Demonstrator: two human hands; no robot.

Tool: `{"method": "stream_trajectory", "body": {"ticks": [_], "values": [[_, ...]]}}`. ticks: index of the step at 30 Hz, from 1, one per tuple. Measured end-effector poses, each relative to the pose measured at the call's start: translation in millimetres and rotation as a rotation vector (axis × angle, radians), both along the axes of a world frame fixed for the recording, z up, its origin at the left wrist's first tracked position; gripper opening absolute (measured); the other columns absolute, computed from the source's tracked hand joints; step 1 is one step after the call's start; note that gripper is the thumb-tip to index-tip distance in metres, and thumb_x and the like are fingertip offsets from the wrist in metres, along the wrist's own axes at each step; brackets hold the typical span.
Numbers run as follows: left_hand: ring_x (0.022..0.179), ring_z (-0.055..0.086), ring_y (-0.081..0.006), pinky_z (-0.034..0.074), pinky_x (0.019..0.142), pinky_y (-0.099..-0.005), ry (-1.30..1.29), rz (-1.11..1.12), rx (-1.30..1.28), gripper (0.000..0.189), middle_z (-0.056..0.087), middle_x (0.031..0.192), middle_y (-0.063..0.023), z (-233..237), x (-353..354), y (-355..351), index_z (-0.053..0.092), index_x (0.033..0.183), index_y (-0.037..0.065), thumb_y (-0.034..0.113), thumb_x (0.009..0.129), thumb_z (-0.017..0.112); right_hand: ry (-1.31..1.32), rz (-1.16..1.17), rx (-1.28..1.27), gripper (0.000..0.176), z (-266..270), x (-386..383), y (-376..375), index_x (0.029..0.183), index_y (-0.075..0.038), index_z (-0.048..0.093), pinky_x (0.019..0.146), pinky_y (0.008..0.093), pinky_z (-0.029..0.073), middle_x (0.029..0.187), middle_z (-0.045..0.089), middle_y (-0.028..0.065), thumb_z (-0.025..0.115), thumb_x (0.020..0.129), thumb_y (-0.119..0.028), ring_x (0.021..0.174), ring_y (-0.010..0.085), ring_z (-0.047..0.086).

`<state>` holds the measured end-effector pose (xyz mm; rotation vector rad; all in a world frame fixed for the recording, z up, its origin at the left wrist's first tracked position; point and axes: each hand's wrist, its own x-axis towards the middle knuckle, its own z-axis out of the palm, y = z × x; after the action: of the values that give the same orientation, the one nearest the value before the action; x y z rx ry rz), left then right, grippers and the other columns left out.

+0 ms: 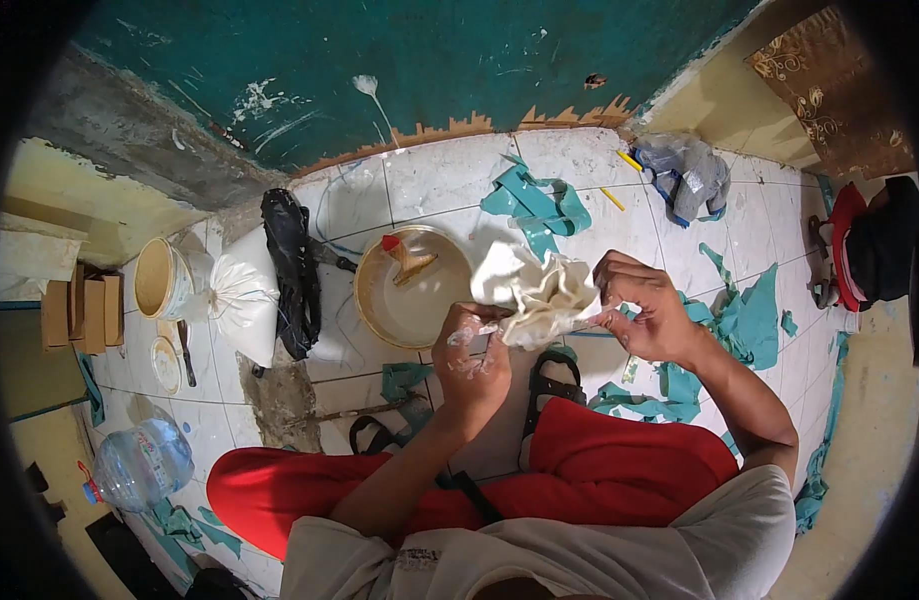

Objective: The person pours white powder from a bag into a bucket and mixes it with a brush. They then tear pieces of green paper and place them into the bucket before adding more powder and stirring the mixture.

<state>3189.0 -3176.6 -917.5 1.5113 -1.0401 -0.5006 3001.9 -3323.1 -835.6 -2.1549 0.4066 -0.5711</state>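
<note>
Between my two hands hangs a crumpled, ruffled off-white piece [539, 295], thin and soft-looking. My left hand [471, 362], smeared with white, pinches its lower left edge. On the right edge, my right hand [641, 308] grips it with curled fingers. Just left of the piece stands a round tub [363, 312] with a pale mixture inside. A brush with a red part [411, 262] lies in the tub. Both hands are above the floor, over my bent knees in red trousers.
Left are a tied white bag [245, 292], a black bag [287, 270], an open bucket [155, 282] and a water bottle [144, 463]. Green scraps [539, 205] lie on the tiles [599, 150]. A grey plastic bundle [687, 172] sits by the back wall.
</note>
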Motion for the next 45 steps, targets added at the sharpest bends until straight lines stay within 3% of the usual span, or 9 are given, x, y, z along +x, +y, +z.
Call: {"method": "stream_trajectory", "body": {"ticks": [6,8,9,11,18,21,23,33,45], "values": [[0.079,0.065,-0.0318,0.051,0.073,-0.0364,0.103,0.045,0.014,0.017,0.064,0.089,-0.0151,8,12,-2,0.062,0.092,-0.003,-0.003,0.076,0.061,-0.006,-0.076,-0.064,0.026,13,-5,-8,0.074,-0.002,0.048,0.068,0.0379,0.044,0.071,0.052,0.0105,0.074,0.073,0.003,0.073,0.0297,0.051],[0.098,0.062,-0.0174,0.047,0.087,-0.03,0.014,-0.018,0.056,0.023,0.064,0.1,-0.0112,15,16,0,0.059,0.106,-0.005,-0.007,0.084,0.066,0.004,-0.123,-0.092,0.027,18,-9,-10,0.074,-0.002,0.048,0.068,0.0378,0.044,0.071,0.052,0.0101,0.075,0.073,0.002,0.073,0.0296,0.052],[0.098,0.062,-0.0174,0.047,0.087,-0.03,0.013,-0.02,0.055,0.023,0.064,0.1,-0.0112,13,15,-2,0.059,0.106,-0.005,-0.007,0.084,0.066,0.006,-0.136,-0.103,0.027,23,-9,-11,0.075,-0.002,0.049,0.069,0.0378,0.044,0.07,0.052,0.0096,0.075,0.074,0.002,0.074,0.0291,0.052],[0.082,0.064,-0.0324,0.05,0.075,-0.0349,0.081,0.02,-0.106,0.016,0.062,0.092,-0.0175,9,14,-7,0.062,0.092,-0.005,-0.005,0.076,0.059,0.002,-0.143,-0.109,0.027,27,-10,-12,0.074,-0.002,0.049,0.069,0.0376,0.044,0.07,0.052,0.0096,0.076,0.074,0.002,0.074,0.0287,0.052],[0.082,0.065,-0.0296,0.049,0.071,-0.0345,-0.006,0.021,-0.134,0.012,0.062,0.093,-0.0177,27,18,-9,0.061,0.09,-0.006,-0.005,0.078,0.058,-0.007,-0.179,-0.136,0.027,44,-13,-13,0.073,-0.001,0.051,0.067,0.036,0.044,0.071,0.053,0.0103,0.077,0.073,0.001,0.072,0.0272,0.053],[0.097,0.06,-0.0161,0.046,0.087,-0.03,-0.018,-0.027,-0.019,0.024,0.061,0.101,-0.0092,38,20,-9,0.06,0.106,-0.005,-0.007,0.083,0.066,-0.02,-0.212,-0.141,0.028,53,-14,-15,0.072,-0.002,0.05,0.066,0.0349,0.043,0.072,0.053,0.0099,0.078,0.074,0.0,0.071,0.0257,0.052],[0.069,0.057,-0.0181,0.045,0.061,-0.031,0.091,0.002,-0.072,0.01,0.062,0.083,-0.0119,50,19,-21,0.06,0.089,-0.003,0.002,0.083,0.067,-0.052,-0.229,-0.167,0.029,59,-15,-19,0.072,-0.002,0.049,0.066,0.0344,0.043,0.072,0.053,0.0096,0.078,0.075,0.0,0.071,0.025,0.051],[0.062,0.047,-0.0064,0.04,0.056,-0.0253,0.006,0.047,-0.236,0.02,0.054,0.069,-0.0005,117,45,-109,0.054,0.083,0.002,0.008,0.087,0.072,-0.316,-0.389,-0.17,0.029,80,10,-70,0.076,-0.002,0.047,0.063,0.0227,0.041,0.072,0.048,0.0008,0.074,0.084,0.0,0.071,0.0071,0.044],[0.061,0.039,-0.0004,0.03,0.052,-0.0197,-0.032,0.048,-0.312,0.018,0.05,0.068,0.0043,155,109,-155,0.053,0.081,0.002,0.001,0.088,0.07,-0.537,-0.349,-0.216,0.021,74,88,-118,0.08,-0.001,0.054,0.057,0.0232,0.044,0.072,0.055,0.0019,0.073,0.086,-0.007,0.065,0.0078,0.049]]}}
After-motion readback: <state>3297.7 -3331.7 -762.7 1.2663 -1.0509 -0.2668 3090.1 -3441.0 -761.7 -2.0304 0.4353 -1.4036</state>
